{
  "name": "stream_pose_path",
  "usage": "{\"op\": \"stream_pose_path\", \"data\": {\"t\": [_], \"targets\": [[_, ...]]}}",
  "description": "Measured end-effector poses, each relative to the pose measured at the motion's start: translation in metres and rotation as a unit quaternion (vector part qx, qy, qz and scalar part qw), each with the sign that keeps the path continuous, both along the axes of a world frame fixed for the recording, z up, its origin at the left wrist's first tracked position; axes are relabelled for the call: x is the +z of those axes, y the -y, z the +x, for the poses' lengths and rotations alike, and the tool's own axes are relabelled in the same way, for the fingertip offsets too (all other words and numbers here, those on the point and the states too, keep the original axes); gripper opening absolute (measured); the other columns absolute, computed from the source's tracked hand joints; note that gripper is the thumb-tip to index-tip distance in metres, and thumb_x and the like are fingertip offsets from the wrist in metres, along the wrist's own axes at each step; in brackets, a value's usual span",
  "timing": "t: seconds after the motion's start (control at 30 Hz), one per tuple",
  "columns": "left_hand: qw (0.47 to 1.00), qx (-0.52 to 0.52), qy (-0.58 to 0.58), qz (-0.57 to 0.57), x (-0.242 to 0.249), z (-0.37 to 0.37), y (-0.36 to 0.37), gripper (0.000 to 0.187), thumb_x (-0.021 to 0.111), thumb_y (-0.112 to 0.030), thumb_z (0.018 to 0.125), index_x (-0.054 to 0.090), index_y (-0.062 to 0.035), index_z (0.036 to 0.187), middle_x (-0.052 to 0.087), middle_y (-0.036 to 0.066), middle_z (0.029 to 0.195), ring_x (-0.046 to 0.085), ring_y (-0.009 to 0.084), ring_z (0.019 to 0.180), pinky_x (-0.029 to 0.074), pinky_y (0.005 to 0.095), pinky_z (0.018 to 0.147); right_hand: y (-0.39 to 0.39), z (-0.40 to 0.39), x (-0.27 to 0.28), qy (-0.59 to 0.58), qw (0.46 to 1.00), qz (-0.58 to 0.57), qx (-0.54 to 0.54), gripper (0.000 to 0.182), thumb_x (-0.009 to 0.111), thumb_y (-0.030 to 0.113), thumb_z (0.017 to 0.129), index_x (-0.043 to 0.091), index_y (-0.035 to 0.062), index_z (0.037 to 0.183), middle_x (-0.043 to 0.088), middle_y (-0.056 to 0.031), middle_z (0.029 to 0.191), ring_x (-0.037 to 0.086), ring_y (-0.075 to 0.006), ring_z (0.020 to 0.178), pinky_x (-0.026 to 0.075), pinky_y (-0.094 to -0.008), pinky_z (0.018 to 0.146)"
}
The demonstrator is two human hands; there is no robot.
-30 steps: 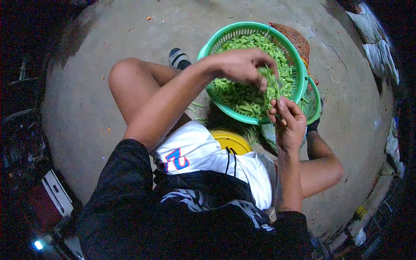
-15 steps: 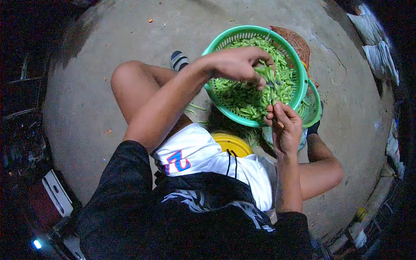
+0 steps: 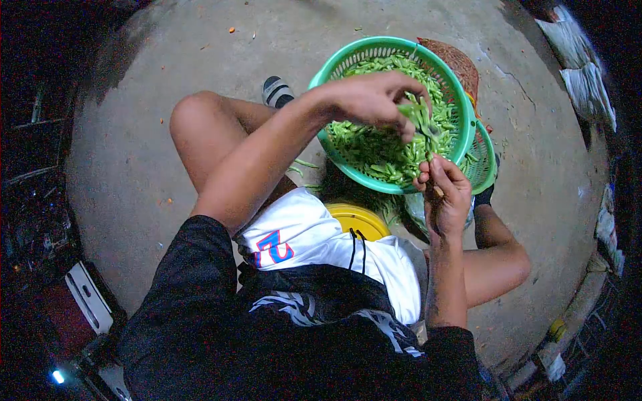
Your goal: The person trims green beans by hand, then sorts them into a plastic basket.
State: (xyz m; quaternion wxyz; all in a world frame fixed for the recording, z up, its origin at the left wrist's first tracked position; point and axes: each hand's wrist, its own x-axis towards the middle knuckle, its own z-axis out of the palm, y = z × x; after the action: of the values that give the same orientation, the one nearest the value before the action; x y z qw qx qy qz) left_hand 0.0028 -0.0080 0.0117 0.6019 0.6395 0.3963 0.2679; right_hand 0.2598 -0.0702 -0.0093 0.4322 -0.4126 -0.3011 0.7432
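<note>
A green plastic basket (image 3: pixel 321 77) full of cut green bean pieces (image 3: pixel 371 148) stands before my knees. Over it, my left hand (image 3: pixel 381 100) is curled with its fingers bent around some blurred green beans (image 3: pixel 420 115). Lower right, at the basket's rim, my right hand (image 3: pixel 447 190) is closed, thumb and fingertips pinching the lower end of a green bean (image 3: pixel 429 158). Between the hands shows a small grey thing (image 3: pixel 434 129), perhaps a blade, too blurred to be sure. A light brown spot appears in the right palm, which I cannot identify.
A second green basket (image 3: pixel 483 164) sits partly under the first on the right. Behind them lies a reddish-brown sack (image 3: pixel 455 63). A yellow round lid or tub (image 3: pixel 358 220) is between my legs. Loose beans (image 3: pixel 305 163) and orange scraps (image 3: pixel 232 30) lie on the concrete floor (image 3: pixel 167 67).
Both hands have shifted slightly to the right, with the green beans between them. The basket appears a little higher and further left.
</note>
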Motion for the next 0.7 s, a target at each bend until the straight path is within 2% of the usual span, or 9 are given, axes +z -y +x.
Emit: {"op": "stream_pose_path", "data": {"t": [0.13,0.2,0.27,0.33,0.37,0.53,0.6,0.67,0.7], "targets": [[0.999,0.010,0.039,-0.013,-0.002,-0.021,-0.013,0.030,0.072,-0.006,0.089,0.066,-0.0019,0.119,0.070,0.005,0.097,0.067,0.0126,0.086,0.053,0.0275,0.077,-0.002,0.002,0.001,-0.004,1.000,0.002,-0.009,0.018,0.069,0.007,0.097,0.071,-0.0046,0.111,0.073,-0.0140,0.091,0.068,-0.0164,0.073,0.058,-0.0315,0.069],[0.995,0.066,0.073,-0.033,0.003,-0.024,-0.013,0.037,0.075,-0.010,0.083,0.068,-0.0054,0.118,0.072,0.003,0.085,0.061,0.0095,0.072,0.044,0.0263,0.060,-0.002,0.003,0.001,-0.004,1.000,-0.002,-0.009,0.018,0.069,0.006,0.097,0.071,-0.0045,0.111,0.073,-0.0144,0.092,0.069,-0.0167,0.073,0.058,-0.0318,0.069],[0.999,0.040,-0.004,-0.020,0.010,-0.014,-0.006,0.040,0.076,-0.008,0.081,0.066,-0.0054,0.120,0.072,0.004,0.085,0.062,0.0104,0.072,0.047,0.0273,0.063,-0.002,0.001,0.001,-0.004,1.000,-0.004,-0.012,0.018,0.069,0.006,0.097,0.071,-0.0044,0.111,0.074,-0.0148,0.092,0.068,-0.0168,0.073,0.058,-0.0319,0.069],[1.000,-0.006,-0.003,-0.002,0.009,0.004,0.005,0.042,0.079,-0.009,0.083,0.064,-0.0036,0.123,0.072,0.006,0.105,0.067,0.0124,0.089,0.051,0.0268,0.077,-0.002,0.000,0.001,-0.002,1.000,-0.007,-0.013,0.018,0.069,0.006,0.096,0.071,-0.0044,0.111,0.074,-0.0152,0.092,0.068,-0.0169,0.073,0.058,-0.0320,0.069],[0.999,-0.015,0.012,-0.044,0.009,0.010,0.009,0.046,0.080,-0.008,0.081,0.063,-0.0031,0.123,0.072,0.006,0.104,0.068,0.0147,0.091,0.053,0.0295,0.080,-0.002,-0.001,0.002,0.003,1.000,-0.007,-0.014,0.018,0.069,0.006,0.096,0.071,-0.0043,0.111,0.074,-0.0150,0.091,0.068,-0.0170,0.073,0.058,-0.0320,0.069],[0.998,-0.020,0.051,0.032,0.000,-0.011,-0.008,0.036,0.074,-0.009,0.088,0.064,-0.0009,0.122,0.070,0.004,0.095,0.067,0.0138,0.087,0.053,0.0293,0.077,-0.002,0.002,0.001,-0.011,1.000,0.004,-0.008,0.017,0.070,0.006,0.096,0.071,-0.0041,0.110,0.074,-0.0147,0.091,0.069,-0.0171,0.073,0.058,-0.0318,0.068],[0.996,0.038,0.060,-0.049,0.002,-0.022,-0.011,0.034,0.072,-0.009,0.089,0.064,-0.0019,0.122,0.069,0.003,0.092,0.065,0.0128,0.084,0.051,0.0283,0.074,0.000,0.002,0.001,-0.001,1.000,0.000,-0.011,0.018,0.070,0.006,0.096,0.071,-0.0043,0.110,0.074,-0.0147,0.091,0.069,-0.0170,0.073,0.057,-0.0317,0.068],[0.998,0.024,0.045,-0.046,0.005,-0.018,-0.009,0.037,0.074,-0.008,0.088,0.064,-0.0023,0.122,0.069,0.003,0.091,0.065,0.0131,0.084,0.051,0.0275,0.075,-0.001,0.001,-0.001,-0.006,1.000,-0.004,-0.014,0.018,0.070,0.006,0.096,0.070,-0.0045,0.110,0.074,-0.0148,0.091,0.069,-0.0170,0.073,0.057,-0.0316,0.068],[1.000,0.006,-0.006,0.004,0.006,-0.010,-0.005,0.038,0.074,-0.009,0.087,0.064,-0.0026,0.123,0.069,0.004,0.093,0.065,0.0131,0.086,0.051,0.0278,0.076,-0.001,0.001,-0.001,-0.009,1.000,-0.010,-0.018,0.018,0.069,0.006,0.096,0.070,-0.0046,0.110,0.074,-0.0149,0.092,0.069,-0.0170,0.073,0.057,-0.0316,0.068]]}}
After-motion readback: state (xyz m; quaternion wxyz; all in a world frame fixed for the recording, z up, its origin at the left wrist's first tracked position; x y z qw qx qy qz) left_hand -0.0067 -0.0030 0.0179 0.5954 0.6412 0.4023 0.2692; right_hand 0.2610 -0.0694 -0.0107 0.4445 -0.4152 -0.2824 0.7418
